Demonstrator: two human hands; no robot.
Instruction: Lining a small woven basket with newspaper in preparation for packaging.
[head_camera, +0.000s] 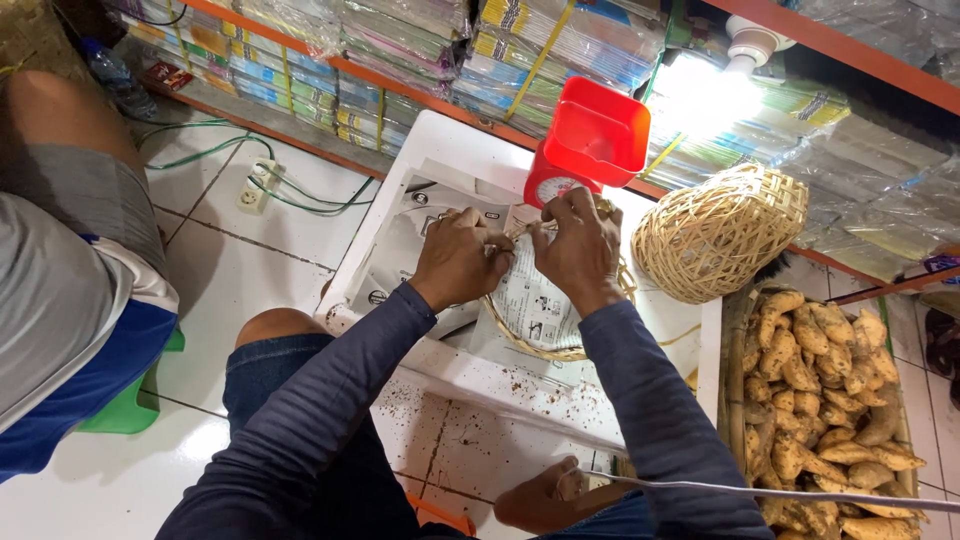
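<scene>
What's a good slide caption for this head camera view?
Both hands, left hand and right hand, work a woven rattan ring beside a finished basket.

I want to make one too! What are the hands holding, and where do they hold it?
Both hands, left hand and right hand, pinch the far rim of a woven cane ring lying on the white appliance top. Fingers cover the exact grip spot.
</scene>
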